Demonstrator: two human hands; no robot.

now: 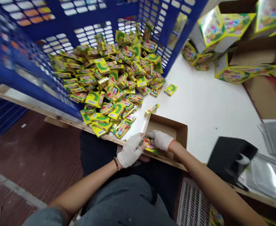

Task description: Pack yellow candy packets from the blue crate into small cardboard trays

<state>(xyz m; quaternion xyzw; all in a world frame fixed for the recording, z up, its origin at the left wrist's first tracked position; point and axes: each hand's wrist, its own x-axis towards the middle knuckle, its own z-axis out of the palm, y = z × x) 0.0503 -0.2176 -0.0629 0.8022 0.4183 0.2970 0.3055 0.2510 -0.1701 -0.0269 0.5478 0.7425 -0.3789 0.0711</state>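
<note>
My left hand (131, 151), in a white knit glove with bare fingertips, is closed at the left end of some small yellow-green boxes (148, 144). From the right, my right hand (161, 140), also gloved, curls its fingers over the same boxes. How many boxes are between the hands is hidden. Both hands are at the near left corner of an open brown carton (181, 135), whose visible bottom is bare cardboard. A large heap of similar small boxes (114, 91) spills from a tipped blue plastic crate (62, 103) toward the table edge.
Two loose small boxes, one flat (170, 90) and one on its side (152, 110), lie on the white table (206, 103). Printed cartons (232, 73) stand at the back right. A black tape dispenser (229, 160) and clear plastic sheets (267, 175) are to the right. A pale plastic basket (193, 201) sits below the edge.
</note>
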